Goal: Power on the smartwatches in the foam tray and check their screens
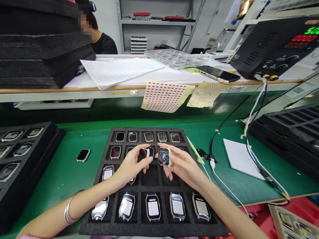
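Observation:
My left hand [136, 161] is closed on a smartwatch body [143, 155] with a dark screen, partly covered by the fingers. Close by on the right, my right hand [178, 162] grips a second smartwatch body [163, 156], its screen lit. Both are held above a black foam tray [149, 229] with rows of square pockets. Several strapless watches sit in the pockets; those in the front row, such as one watch [153, 207], show lit white screens. Two pockets under my hands hold no visible watch. My hands and forearms hide part of the tray.
A lone watch [83, 155] lies on the green mat [67, 179]. Foam trays [53, 139] stand at left and more trays [291, 132] at right. Cables [216, 161] and a white pad [240, 158] lie on the right. Above are a shelf [117, 87] and power supply [274, 49]; a person sits behind.

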{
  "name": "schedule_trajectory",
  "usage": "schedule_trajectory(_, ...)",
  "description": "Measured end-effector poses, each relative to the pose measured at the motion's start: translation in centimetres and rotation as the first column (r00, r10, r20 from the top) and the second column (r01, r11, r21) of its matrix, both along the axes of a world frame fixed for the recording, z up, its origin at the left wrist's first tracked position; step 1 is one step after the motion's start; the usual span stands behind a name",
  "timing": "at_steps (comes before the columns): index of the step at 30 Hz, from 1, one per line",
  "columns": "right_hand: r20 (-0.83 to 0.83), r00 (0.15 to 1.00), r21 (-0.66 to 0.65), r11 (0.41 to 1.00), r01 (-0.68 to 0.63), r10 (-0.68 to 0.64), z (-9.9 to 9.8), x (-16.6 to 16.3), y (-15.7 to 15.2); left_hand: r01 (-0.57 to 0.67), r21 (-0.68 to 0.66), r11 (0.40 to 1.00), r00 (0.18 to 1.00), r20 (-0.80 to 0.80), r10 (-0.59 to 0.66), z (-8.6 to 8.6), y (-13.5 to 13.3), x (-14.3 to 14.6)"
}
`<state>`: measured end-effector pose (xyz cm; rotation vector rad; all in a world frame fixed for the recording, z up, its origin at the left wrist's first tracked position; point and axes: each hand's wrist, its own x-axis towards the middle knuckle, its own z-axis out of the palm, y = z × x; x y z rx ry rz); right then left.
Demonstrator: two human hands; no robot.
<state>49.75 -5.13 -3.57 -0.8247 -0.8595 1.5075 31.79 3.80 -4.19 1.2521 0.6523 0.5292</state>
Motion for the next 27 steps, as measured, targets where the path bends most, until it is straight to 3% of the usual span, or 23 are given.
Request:
schedule_trajectory(4,0.006,1.0,-0.002,1.0,-0.007,0.007,-0.2,0.1,0.0,0.085,0.196,0.977,0.993,-0.097,-0.067,-0.7,-0.2,-0.2)
schedule_trajectory(9,0.035,0.999,0.006,1.0,-0.03,0.029,-0.4,0.0,-0.1,0.084,0.386,0.919,0.988,-0.151,-0.026,-1.0,-0.6,-0.4)
schedule_trajectory(19,0.08,0.997,0.008,1.0,-0.015,0.014,-0.2,-0.5,-0.2,0.071,0.468,0.881,0.992,-0.127,-0.012,-0.6,-1.0,-0.6)
schedule_trajectory(27,0.146,0.989,0.004,1.0,-0.005,0.005,0.0,-0.4,-0.4,0.154,0.506,0.849,0.978,-0.198,-0.059,0.2,-1.1,-0.7)
